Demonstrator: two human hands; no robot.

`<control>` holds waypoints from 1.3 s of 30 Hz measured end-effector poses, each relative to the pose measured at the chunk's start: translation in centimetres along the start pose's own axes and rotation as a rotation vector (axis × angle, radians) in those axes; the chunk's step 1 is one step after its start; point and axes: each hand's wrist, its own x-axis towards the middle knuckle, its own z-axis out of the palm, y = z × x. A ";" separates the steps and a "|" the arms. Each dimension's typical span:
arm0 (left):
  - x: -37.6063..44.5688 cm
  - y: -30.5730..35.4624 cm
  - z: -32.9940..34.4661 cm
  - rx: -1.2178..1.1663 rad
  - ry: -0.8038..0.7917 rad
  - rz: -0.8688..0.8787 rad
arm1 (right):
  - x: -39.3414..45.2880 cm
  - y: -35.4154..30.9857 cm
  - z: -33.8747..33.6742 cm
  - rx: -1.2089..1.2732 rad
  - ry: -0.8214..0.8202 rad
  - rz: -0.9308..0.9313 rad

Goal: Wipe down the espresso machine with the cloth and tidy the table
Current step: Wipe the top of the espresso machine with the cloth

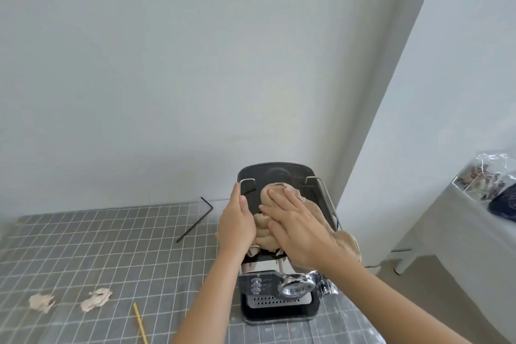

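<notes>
step: machine (279, 176) top wiped | right hand (296, 232) flat, pressing cloth (268, 232) | left hand (237, 225) spread, bracing machine at 9 o'clock | risk: cloth snagged on rail (325, 190), machine shoved sideways

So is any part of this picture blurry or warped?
Head view: soft overall; the table's far left edge smears; wide-angle lens leans the wall corner; glare on the espresso machine's chrome; hands on the cloth stay fairly sharp.
</notes>
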 end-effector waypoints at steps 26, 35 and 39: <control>-0.4 0.6 -0.1 0.082 0.010 0.011 | 10.4 2.4 -2.1 0.073 -0.080 0.007; -0.5 0.5 0.0 0.129 0.036 -0.008 | 10.8 0.5 -2.0 -0.370 -0.148 0.724; -0.3 0.7 0.0 0.110 0.027 0.005 | 10.6 1.0 -1.8 -0.312 -0.023 0.485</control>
